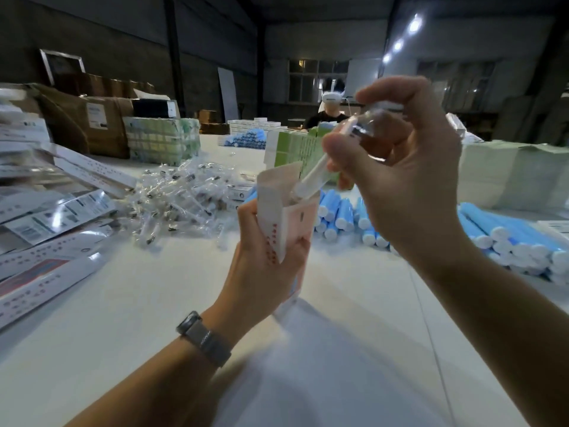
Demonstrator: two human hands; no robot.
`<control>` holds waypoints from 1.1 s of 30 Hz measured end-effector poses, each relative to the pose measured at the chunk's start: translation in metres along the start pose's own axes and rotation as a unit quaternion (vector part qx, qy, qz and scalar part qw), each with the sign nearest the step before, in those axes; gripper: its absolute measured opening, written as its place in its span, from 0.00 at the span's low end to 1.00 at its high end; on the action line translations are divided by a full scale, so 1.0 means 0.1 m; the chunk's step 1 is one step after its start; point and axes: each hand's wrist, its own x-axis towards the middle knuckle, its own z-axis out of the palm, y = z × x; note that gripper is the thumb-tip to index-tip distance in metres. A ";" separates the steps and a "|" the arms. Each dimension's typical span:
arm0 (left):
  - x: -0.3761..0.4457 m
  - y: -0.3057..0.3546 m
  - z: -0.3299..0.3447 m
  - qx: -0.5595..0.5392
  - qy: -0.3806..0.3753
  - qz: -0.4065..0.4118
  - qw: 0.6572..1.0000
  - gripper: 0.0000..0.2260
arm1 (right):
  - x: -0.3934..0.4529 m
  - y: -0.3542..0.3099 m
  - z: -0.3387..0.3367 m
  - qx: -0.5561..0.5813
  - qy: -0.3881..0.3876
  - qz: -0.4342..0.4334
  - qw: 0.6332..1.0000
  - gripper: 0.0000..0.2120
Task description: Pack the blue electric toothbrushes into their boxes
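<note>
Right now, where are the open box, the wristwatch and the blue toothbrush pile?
open box (296,221): head view, front panel.
wristwatch (188,323): head view, watch face.
blue toothbrush pile (334,209): head view, one handle.

Looks like a warehouse packing floor: big white worktop (154,303) heaped with blue toothbrushes (338,211), flat boxes (46,266), bagged brush heads (178,198), brown cartons (92,118) behind, dark high roof overhead.

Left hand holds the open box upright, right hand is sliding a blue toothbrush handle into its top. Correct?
Not quite. The head view shows the right hand feeding a clear-wrapped brush head, not a blue handle, into the box that the left hand holds.
</note>
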 end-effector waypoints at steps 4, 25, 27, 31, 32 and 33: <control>0.00 0.03 0.01 0.015 -0.036 -0.007 0.999 0.20 | -0.06 0.02 0.09 -0.069 -0.010 -0.015 0.997 0.15; -0.06 0.06 0.00 -0.004 -0.051 0.023 0.998 0.22 | -0.17 0.21 0.15 -0.208 -0.076 -0.042 0.974 0.07; -0.06 0.05 0.01 -0.006 -0.046 0.020 0.999 0.23 | -0.17 0.24 0.14 -0.237 -0.075 -0.062 0.967 0.07; -0.06 0.02 0.01 -0.028 -0.041 0.001 0.999 0.20 | -0.17 0.31 0.13 -0.269 -0.067 -0.070 0.958 0.11; -0.05 0.02 0.00 -0.033 -0.043 -0.002 0.999 0.20 | -0.18 0.33 0.12 -0.275 -0.076 -0.059 0.957 0.13; -0.05 0.02 -0.01 -0.038 -0.046 -0.001 0.998 0.19 | -0.19 0.35 0.12 -0.279 -0.093 -0.047 0.955 0.14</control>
